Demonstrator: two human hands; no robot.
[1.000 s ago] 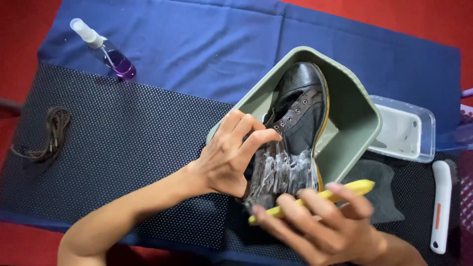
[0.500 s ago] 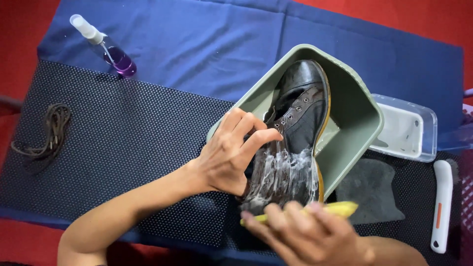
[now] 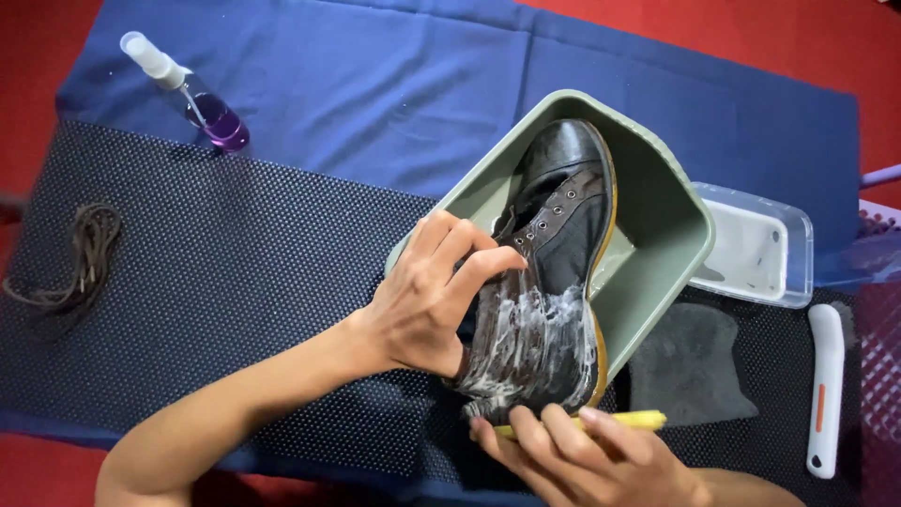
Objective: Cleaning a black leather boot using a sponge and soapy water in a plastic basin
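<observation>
Left hand (image 3: 422,305) grip grasping soapy dark boot (image 3: 549,272) in green basin (image 3: 671,202), right hand (image 3: 587,460) grip clenched on yellow brush (image 3: 633,420), bench near edge.

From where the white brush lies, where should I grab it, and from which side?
Grip the white brush around the middle of its long handle, near the orange strip, coming from above. It lies flat on the mat, lengthwise toward the person, apart from the grey cloth, so both long sides look free for fingers.
</observation>
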